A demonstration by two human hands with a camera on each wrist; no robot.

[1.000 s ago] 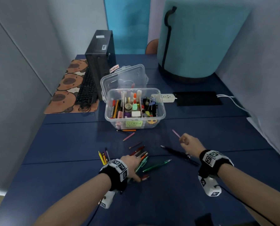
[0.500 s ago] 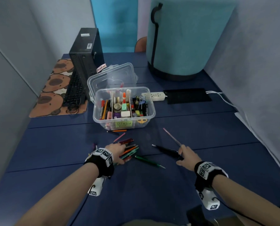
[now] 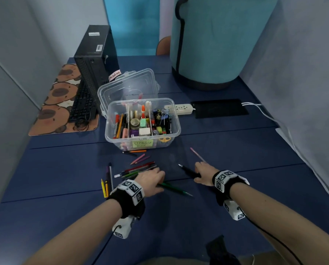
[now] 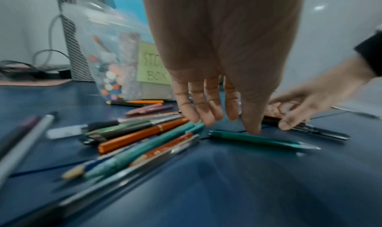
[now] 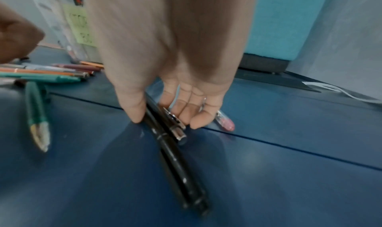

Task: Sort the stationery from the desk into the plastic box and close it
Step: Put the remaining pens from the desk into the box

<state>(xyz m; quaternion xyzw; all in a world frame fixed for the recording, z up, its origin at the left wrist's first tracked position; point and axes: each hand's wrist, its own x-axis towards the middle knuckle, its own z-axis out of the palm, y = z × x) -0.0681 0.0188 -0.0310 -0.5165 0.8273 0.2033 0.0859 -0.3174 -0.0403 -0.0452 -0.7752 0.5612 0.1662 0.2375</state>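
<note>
while right hand (image 5: 169, 76) pinches two black pens (image 5: 165, 132).

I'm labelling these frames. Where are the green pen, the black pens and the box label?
green pen (image 4: 256, 139), left wrist view, mid-barrel
black pens (image 5: 175, 161), right wrist view, barrel below the clip
box label (image 3: 142, 144), head view, centre of the note

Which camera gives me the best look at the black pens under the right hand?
The right wrist view: the black pens fill its centre, lying side by side on the desk with the right hand closing its grip on them. The head view shows them small and half hidden. The left wrist view catches only blurred ends.
</note>
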